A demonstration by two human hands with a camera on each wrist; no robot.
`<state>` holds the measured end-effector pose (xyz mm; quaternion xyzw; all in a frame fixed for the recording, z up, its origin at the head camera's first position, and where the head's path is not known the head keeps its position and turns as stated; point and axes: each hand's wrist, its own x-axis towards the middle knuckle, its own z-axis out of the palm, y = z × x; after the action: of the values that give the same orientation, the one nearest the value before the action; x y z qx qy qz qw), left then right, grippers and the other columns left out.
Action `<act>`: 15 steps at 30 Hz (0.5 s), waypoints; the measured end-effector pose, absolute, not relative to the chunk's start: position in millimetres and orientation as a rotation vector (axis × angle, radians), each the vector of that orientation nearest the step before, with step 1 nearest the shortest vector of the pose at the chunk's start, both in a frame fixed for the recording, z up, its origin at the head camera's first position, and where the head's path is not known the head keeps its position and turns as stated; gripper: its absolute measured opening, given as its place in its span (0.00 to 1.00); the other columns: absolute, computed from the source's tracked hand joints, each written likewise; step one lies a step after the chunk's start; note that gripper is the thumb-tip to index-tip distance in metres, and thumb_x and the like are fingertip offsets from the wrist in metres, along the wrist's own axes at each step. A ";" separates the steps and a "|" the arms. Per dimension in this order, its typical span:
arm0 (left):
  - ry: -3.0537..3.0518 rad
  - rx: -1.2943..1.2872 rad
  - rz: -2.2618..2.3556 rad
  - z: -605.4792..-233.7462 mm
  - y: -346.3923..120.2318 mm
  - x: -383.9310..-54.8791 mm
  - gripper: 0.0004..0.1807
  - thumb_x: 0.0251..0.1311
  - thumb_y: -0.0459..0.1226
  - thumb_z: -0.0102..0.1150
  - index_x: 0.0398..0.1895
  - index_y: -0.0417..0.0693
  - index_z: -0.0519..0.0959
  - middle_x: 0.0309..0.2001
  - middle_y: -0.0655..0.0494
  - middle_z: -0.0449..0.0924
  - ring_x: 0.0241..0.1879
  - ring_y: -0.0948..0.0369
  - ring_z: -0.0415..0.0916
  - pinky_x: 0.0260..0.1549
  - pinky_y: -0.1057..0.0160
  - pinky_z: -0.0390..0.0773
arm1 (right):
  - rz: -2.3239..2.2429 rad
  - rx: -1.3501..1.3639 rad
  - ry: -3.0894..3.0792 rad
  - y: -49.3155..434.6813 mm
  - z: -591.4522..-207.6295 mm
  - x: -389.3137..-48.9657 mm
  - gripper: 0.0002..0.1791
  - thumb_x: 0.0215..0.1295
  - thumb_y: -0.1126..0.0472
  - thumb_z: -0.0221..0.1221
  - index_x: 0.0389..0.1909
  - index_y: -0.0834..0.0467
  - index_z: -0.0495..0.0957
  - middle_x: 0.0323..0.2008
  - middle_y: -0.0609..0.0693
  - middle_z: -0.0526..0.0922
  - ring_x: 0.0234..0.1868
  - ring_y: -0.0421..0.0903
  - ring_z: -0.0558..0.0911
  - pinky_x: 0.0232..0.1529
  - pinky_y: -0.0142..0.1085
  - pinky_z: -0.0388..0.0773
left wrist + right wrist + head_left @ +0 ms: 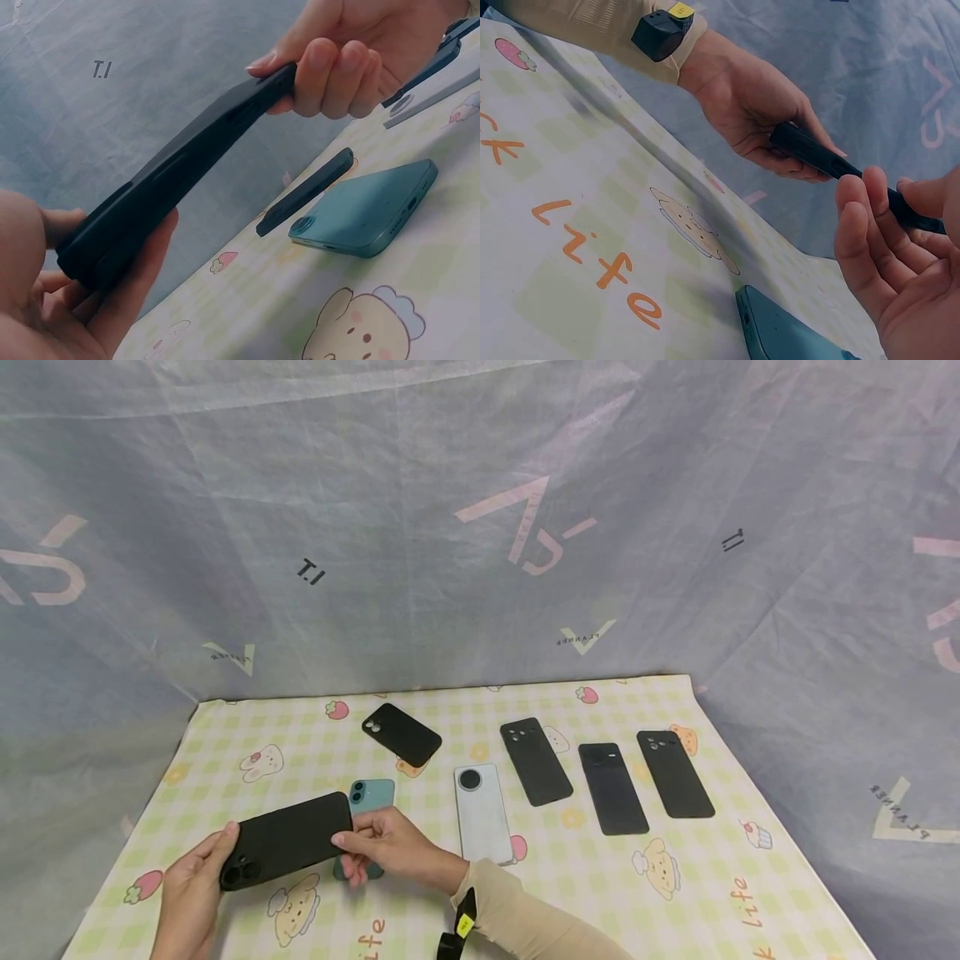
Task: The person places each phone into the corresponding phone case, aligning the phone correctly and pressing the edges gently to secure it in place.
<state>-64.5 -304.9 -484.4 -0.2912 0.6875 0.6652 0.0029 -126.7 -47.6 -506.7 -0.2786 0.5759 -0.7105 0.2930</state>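
Note:
A black phone case (pixel 288 839) is held up above the table's near left part, its camera corner towards the left hand. Two dark round lens spots show in that corner; I cannot tell whether a phone sits inside. My left hand (pixel 191 881) grips the camera end, thumb on one face and fingers beneath in the left wrist view. At the other end, my right hand (pixel 397 847) pinches the edge between thumb and curled fingers (pixel 341 79). Below the right hand lies a teal phone (pixel 375 793), partly hidden by it and the case.
Behind lies another black case (pixel 405 737) with camera cutouts. Rightwards are a white phone (pixel 483 818), a black case (pixel 536 760), a dark phone (pixel 613 789) and another black case (pixel 677 775). A checked cloth (pixel 720 885) covers the table; grey fabric (pixel 375 568) hangs behind.

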 end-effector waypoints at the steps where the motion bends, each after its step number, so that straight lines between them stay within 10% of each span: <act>1: 2.147 -0.892 2.081 -484.6 -305.6 -64.1 0.48 0.76 0.64 0.52 0.85 0.41 0.58 0.82 0.44 0.56 0.79 0.58 0.61 0.70 0.66 0.72 | -1.896 -0.737 1.536 -47.5 -506.5 -126.5 0.17 0.82 0.61 0.58 0.32 0.69 0.78 0.23 0.51 0.85 0.22 0.36 0.83 0.26 0.26 0.79; 7: 2.147 -0.663 2.065 -486.3 -311.1 -58.4 0.47 0.81 0.59 0.49 0.86 0.36 0.50 0.82 0.41 0.57 0.47 0.85 0.75 0.45 0.75 0.82 | -1.912 -0.718 1.547 -46.4 -507.1 -127.4 0.20 0.84 0.61 0.57 0.33 0.73 0.75 0.29 0.75 0.82 0.23 0.37 0.83 0.29 0.28 0.80; 13: 2.192 -0.456 2.113 -489.7 -315.4 -49.1 0.42 0.86 0.49 0.47 0.81 0.22 0.49 0.41 0.64 0.89 0.37 0.60 0.90 0.42 0.62 0.89 | -1.941 -0.738 1.574 -45.2 -506.7 -130.5 0.21 0.85 0.61 0.55 0.32 0.74 0.73 0.33 0.83 0.79 0.23 0.36 0.82 0.31 0.28 0.82; 15: 2.201 -0.487 2.090 -490.1 -315.7 -46.8 0.42 0.86 0.49 0.47 0.80 0.21 0.50 0.34 0.53 0.90 0.34 0.57 0.90 0.39 0.62 0.89 | -1.954 -0.734 1.576 -44.8 -506.1 -130.9 0.21 0.85 0.61 0.55 0.32 0.74 0.74 0.32 0.82 0.79 0.23 0.36 0.82 0.31 0.28 0.82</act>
<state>-46.8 -315.7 -490.1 -0.1585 0.7157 0.6794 0.0336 -130.9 -44.8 -506.1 -0.2708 0.5818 -0.7215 0.2600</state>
